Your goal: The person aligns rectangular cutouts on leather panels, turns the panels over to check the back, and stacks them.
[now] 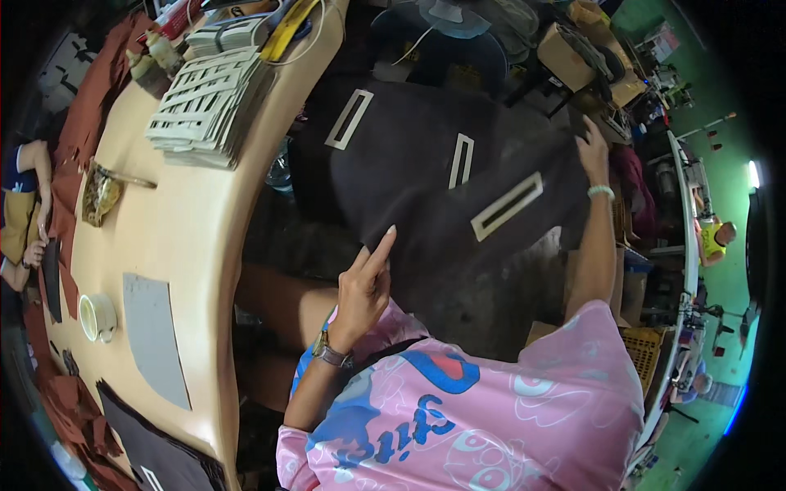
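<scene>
A dark fabric or leather panel (pixel 424 215) stretches between my two hands, beside the table. Its near left edge is pinched by my left hand (pixel 365 288), with the index finger extended along it. My right hand (pixel 593 150), farther out to the right, grips the opposite corner. On the panel's face is a pale rectangular frame-shaped piece (pixel 507 206) with a narrow dark opening. Behind it, more dark material (pixel 393 141) carries two similar frames, one pale frame (pixel 349 119) at upper left and another pale frame (pixel 461 161) nearer the middle.
The pale table (pixel 209 270) curves along my left. On it are a stack of slotted card pieces (pixel 202 104), a tray with a brush (pixel 104 193), a cup (pixel 97 317), a grey template (pixel 153 337) and stacked dark panels (pixel 159 442). A co-worker's hands (pixel 37 245) work across the table.
</scene>
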`<control>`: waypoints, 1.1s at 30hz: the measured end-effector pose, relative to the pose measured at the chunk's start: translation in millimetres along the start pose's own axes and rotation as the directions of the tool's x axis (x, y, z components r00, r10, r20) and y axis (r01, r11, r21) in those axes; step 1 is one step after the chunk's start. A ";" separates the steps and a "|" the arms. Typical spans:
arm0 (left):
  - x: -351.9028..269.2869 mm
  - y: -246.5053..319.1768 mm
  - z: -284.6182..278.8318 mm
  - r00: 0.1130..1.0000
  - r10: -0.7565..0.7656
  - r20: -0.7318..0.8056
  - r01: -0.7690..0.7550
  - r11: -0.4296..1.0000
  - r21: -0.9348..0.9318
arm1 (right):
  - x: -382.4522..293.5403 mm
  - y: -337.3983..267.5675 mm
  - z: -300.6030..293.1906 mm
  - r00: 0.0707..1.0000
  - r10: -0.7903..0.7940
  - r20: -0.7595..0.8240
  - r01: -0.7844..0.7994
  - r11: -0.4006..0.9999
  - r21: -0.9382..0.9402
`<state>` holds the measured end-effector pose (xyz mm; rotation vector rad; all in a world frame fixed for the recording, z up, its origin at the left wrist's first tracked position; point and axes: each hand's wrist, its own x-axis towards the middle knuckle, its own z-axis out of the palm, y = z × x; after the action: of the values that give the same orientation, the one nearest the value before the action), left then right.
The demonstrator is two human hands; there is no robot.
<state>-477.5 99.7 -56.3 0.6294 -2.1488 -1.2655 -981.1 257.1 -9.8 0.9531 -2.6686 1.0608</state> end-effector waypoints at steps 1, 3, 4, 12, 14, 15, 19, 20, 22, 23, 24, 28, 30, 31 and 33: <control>4.8 -7.8 8.2 1.000 0.016 0.016 -0.015 1.000 -0.020 | 18.6 18.0 12.3 0.997 -0.076 -0.015 0.075 0.996 -0.057; 6.8 -31.3 15.6 0.988 -0.128 0.084 0.122 0.990 0.070 | 40.1 10.4 72.8 0.997 -0.070 0.013 0.071 0.990 -0.125; 5.1 -53.1 25.4 0.995 -0.083 0.059 0.080 0.996 0.047 | 48.9 10.1 102.4 0.993 -0.113 0.014 0.114 0.990 -0.083; 6.6 -57.8 26.0 0.970 -0.225 -0.093 0.243 0.916 0.319 | 85.7 -81.6 249.6 0.950 -0.308 0.049 0.309 0.951 -0.007; 10.4 -68.6 25.5 0.958 -0.241 -0.156 0.279 0.910 0.306 | 92.5 -86.8 276.2 0.949 -0.314 0.022 0.313 0.950 0.016; 12.3 -74.6 26.4 0.943 -0.255 -0.215 0.311 0.906 0.289 | 94.1 -86.1 289.5 0.949 -0.316 -0.008 0.316 0.948 0.036; 14.0 -100.6 32.4 0.910 -0.341 -0.235 0.393 0.890 0.231 | 96.6 -77.3 323.8 0.977 -0.186 0.107 0.190 0.981 -0.031; 13.1 -103.5 35.8 0.908 -0.345 -0.236 0.397 0.890 0.226 | 101.1 -76.5 330.2 0.979 -0.202 0.039 0.202 0.979 0.001; 15.8 -97.6 36.4 0.898 -0.381 -0.220 0.419 0.894 0.161 | 110.6 -86.1 338.0 0.979 -0.202 -0.025 0.203 0.977 0.064; 16.3 -96.2 35.0 0.894 -0.388 -0.222 0.426 0.890 0.161 | 115.0 -94.5 340.6 0.975 -0.198 -0.096 0.210 0.969 0.129; 17.6 -93.8 34.6 0.914 -0.341 -0.220 0.379 0.911 0.162 | 115.8 -105.5 337.1 0.973 -0.197 -0.122 0.220 0.953 0.210; 19.5 -102.8 38.6 0.902 -0.385 -0.197 0.418 0.892 0.173 | 123.0 -100.5 359.9 0.982 -0.188 0.023 0.186 0.981 0.047; 17.6 -109.7 42.1 0.878 -0.432 -0.204 0.458 0.884 0.098 | 122.7 -100.9 368.7 0.983 -0.164 0.088 0.159 0.986 0.059; 15.9 -112.3 42.2 0.854 -0.477 -0.206 0.493 0.870 0.028 | 120.3 -105.3 374.3 0.979 -0.137 0.151 0.128 0.989 0.072; 15.8 -115.2 41.8 0.845 -0.496 -0.199 0.505 0.863 -0.009 | 121.6 -109.1 383.3 0.970 -0.190 0.151 0.181 0.981 0.077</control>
<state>-504.3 64.6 -171.7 1.3468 -1.9127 -1.3445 -967.7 -116.3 -194.2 1.3220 -2.6137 1.0745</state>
